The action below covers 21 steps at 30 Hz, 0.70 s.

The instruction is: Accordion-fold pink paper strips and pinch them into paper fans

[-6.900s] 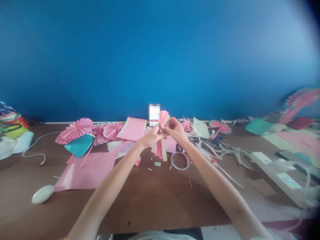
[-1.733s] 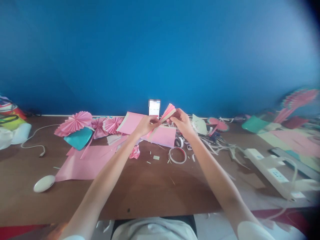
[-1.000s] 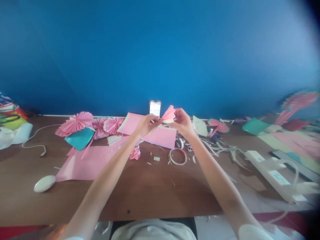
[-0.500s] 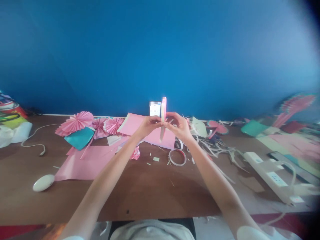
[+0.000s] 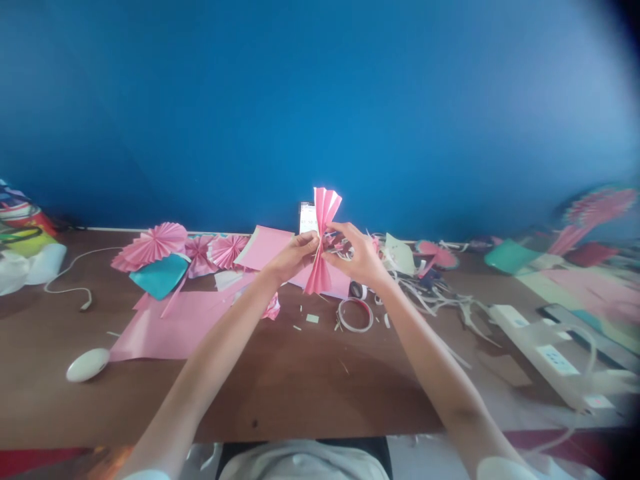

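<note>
A pleated pink paper (image 5: pixel 327 205) stands upright between my hands, fanned at its top and bottom and narrow at its waist. My left hand (image 5: pixel 296 257) pinches that waist from the left, thumb and fingers closed on it. From the right, my right hand (image 5: pixel 357 257) holds the same paper, its index fingertip above the waist and its thumb below. Behind the pleated paper, a phone (image 5: pixel 308 219) with a lit screen leans near the wall, partly covered. A flat pink sheet (image 5: pixel 265 248) lies behind my hands.
Finished-looking pink paper fans (image 5: pixel 163 243) and a teal paper piece (image 5: pixel 160 277) lie left, above a large pink sheet (image 5: pixel 170 330). A white mouse (image 5: pixel 87 365) sits front left. Right are a tape roll (image 5: pixel 356 315), paper strips (image 5: pixel 425 300) and a power strip (image 5: pixel 543 350).
The pleated paper was a narrow folded strip and now spreads at both ends, its pleats showing. My hands stay at nearly the same place around its middle.
</note>
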Tool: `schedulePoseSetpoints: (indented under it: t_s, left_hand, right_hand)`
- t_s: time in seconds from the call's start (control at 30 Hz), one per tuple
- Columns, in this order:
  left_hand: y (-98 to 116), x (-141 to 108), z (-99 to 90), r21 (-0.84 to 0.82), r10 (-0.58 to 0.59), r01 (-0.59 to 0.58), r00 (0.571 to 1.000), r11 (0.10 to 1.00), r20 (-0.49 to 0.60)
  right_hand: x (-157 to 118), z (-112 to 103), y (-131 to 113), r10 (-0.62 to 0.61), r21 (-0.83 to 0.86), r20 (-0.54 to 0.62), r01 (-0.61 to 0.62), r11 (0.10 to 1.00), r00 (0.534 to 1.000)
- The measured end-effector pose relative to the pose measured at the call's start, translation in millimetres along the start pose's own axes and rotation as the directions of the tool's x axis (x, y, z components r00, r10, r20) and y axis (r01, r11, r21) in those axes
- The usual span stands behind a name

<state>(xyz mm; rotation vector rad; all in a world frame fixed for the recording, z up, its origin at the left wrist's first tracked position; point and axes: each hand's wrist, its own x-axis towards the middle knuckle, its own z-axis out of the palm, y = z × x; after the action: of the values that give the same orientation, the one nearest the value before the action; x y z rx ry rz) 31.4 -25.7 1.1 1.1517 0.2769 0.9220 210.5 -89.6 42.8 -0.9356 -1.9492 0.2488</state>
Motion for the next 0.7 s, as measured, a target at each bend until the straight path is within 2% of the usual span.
schedulePoseSetpoints:
  t_s: [0.2,0.53,0.7]
  left_hand:
    - [-4.5,0.2,-5.5,-0.007,-0.044,0.044,0.999,0.999,-0.021]
    - [-4.2,0.5,-3.6,0.011,-0.069,0.069,0.997,0.998,-0.025]
    - [-4.0,0.9,-6.4,-0.015,-0.076,0.076,0.997,0.997,-0.021]
  right_hand:
    - [0.7,-6.6,0.5,-0.016,-0.076,0.086,0.023,0.997,0.996]
    - [-0.8,0.5,7.2,-0.042,-0.215,0.047,0.051,0.975,0.998]
    - [-1.4,0.6,4.4,-0.073,-0.356,0.006,0.071,0.932,0.997]
